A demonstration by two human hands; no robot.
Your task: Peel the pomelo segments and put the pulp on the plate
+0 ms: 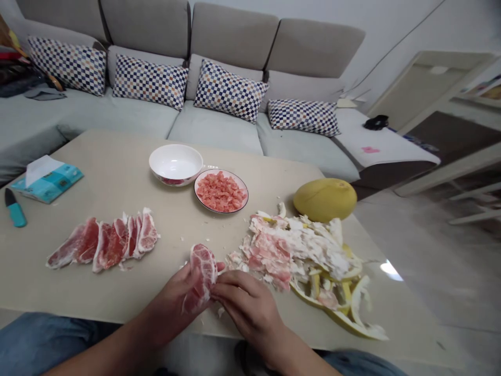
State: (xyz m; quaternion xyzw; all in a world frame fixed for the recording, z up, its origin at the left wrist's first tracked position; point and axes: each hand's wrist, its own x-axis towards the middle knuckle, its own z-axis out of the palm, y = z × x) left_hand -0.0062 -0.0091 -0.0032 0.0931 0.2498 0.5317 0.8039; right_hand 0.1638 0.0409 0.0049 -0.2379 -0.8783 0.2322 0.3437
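One plate (239, 180) of pulp (221, 192) beside a white bowl (176, 163), left hand (174, 298) around a segment (204, 267), right hand (249, 303) tight on its edge

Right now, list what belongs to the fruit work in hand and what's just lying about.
In the job:
left hand, holding a segment
right hand, at its edge
row of segments
plate of pulp
peelings
pomelo
probably knife and bowl

Apparently just lying about:
tissues
cushions
black thing
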